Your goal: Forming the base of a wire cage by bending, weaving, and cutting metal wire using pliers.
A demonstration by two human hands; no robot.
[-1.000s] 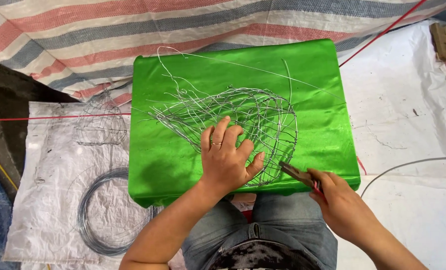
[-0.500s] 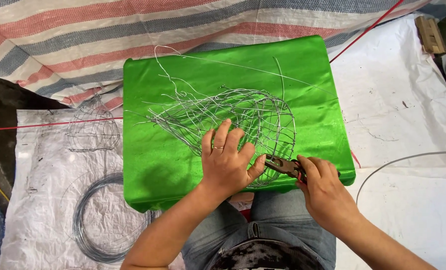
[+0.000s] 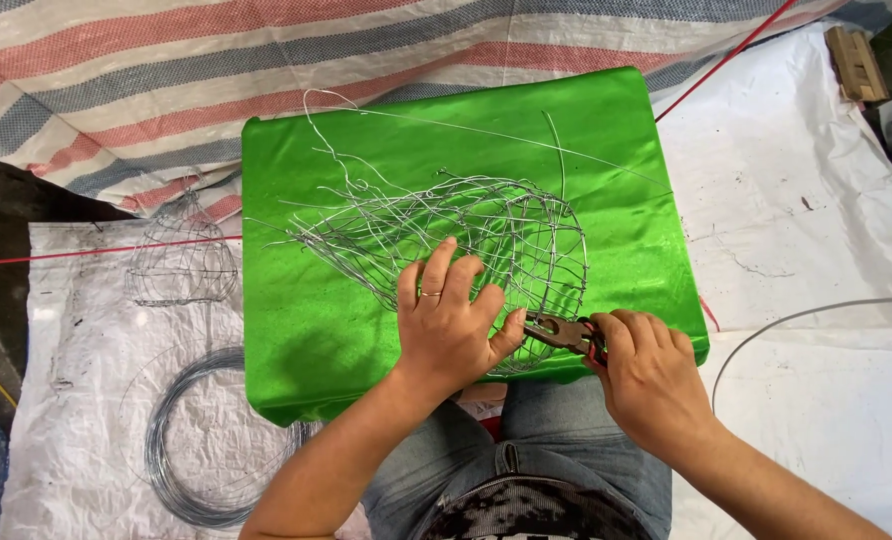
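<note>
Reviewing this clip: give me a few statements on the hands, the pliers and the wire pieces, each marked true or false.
1. The left hand lies flat on the wire basket frame. True.
2. The right hand holds a hammer. False: it holds pliers, their tip at the frame's near rim.
3. The wire frame rests on a blue cloth. False: it lies on a green cloth-covered board.
4. A coil of wire lies on the white sheet on the left-hand side. True.
5. A second, smaller wire frame sits inside the larger one. False: it lies apart, on the sheet beside the board's left-hand edge.
</note>
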